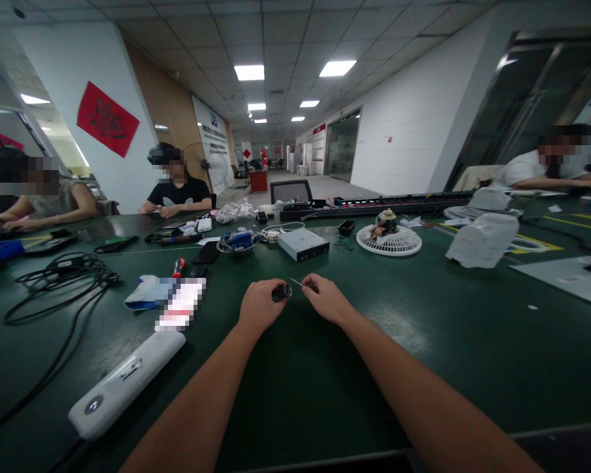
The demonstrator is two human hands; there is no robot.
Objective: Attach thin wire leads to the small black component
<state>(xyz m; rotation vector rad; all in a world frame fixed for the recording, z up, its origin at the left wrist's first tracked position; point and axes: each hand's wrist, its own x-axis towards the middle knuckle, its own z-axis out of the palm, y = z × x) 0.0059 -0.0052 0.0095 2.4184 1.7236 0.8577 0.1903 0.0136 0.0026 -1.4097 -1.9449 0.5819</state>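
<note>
My left hand [260, 305] is closed around a small black cylindrical part [282, 291], its round end facing right. Opposite it, my right hand [325, 299] pinches a thin, pale, needle-like rod [296, 282] whose tip points up and left, close to the black part but apart from it. Both hands are held over the green tabletop [315, 381]. Just beyond them lies a grey optical disc drive [303, 243]. What exactly the black part and the rod are is too small to tell.
A white fan grille with a motor [389, 238] stands right of the drive. Leftward are a metal bowl [236, 244], a red-handled screwdriver [178, 266], a white power strip [128, 384] and coiled black cable [69, 279]. Other people sit around the table.
</note>
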